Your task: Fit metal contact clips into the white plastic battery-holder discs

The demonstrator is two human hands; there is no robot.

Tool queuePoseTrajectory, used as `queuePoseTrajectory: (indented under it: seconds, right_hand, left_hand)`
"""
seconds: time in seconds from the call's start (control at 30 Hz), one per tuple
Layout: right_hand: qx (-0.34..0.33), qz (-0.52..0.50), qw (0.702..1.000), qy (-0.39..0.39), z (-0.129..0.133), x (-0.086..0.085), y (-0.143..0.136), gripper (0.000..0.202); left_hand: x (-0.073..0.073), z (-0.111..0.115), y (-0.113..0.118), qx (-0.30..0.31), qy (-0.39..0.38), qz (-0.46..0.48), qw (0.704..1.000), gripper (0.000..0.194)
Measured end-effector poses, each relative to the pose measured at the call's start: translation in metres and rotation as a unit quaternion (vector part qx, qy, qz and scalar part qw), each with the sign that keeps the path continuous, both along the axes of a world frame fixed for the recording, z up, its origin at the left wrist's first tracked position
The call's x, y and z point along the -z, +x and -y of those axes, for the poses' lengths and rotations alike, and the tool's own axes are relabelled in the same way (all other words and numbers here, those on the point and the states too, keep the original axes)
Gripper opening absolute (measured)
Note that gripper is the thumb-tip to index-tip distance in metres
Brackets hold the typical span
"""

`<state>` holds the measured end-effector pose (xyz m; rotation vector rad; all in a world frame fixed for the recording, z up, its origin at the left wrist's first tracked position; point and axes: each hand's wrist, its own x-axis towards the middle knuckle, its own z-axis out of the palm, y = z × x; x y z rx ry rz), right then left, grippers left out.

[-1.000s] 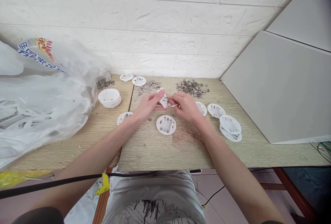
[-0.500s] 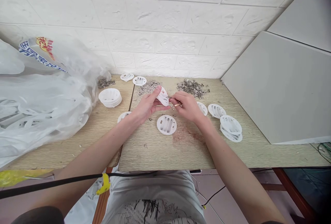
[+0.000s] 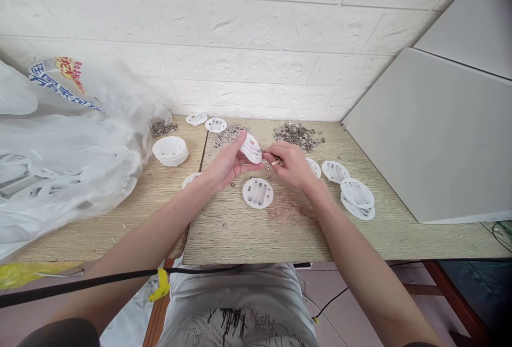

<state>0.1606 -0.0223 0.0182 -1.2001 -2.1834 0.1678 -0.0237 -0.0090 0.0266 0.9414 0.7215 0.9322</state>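
My left hand grips a round white plastic battery holder by its edge, tilted above the table. In my right hand is a thin tool with a light-coloured handle, its dark tip touching the holder's slotted side. The tool's exact kind is too small to make out. Below the hands another battery holder lies flat, with metal contacts in its slots. Behind the hands are a heap of small silvery metal pieces and a darker heap of metal contacts.
A stack of white discs stands at the left, beside a big clear plastic bag of white parts. More holders lie at the right, near a grey panel. A black cable crosses before the table's front edge.
The battery holder in my left hand has turned, so more of its slotted face shows. My right hand and the tool have hardly moved.
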Motion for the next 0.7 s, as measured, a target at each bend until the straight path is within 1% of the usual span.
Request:
queuePoseTrajectory:
  seconds: [0.17,0.27,0.47,0.7]
  right_hand:
    - [-0.007,0.033,0.999,0.017,0.0,0.001,0.001,0.026]
    - [-0.008,0.052,0.998,0.021,0.0,0.002,0.002,0.026]
    - [-0.018,0.066,0.998,0.017,-0.001,0.003,0.003,0.025]
    - [-0.017,0.073,0.997,0.016,-0.002,0.005,0.002,0.024]
  left_hand:
    - [0.003,0.003,-0.001,0.024,0.093,-0.056,0.994,0.05]
    - [0.006,0.003,-0.001,0.026,0.131,-0.083,0.988,0.05]
    - [0.011,0.001,0.0,0.025,0.149,-0.102,0.983,0.05]
    - [0.011,0.003,-0.001,0.028,0.173,-0.136,0.975,0.049]
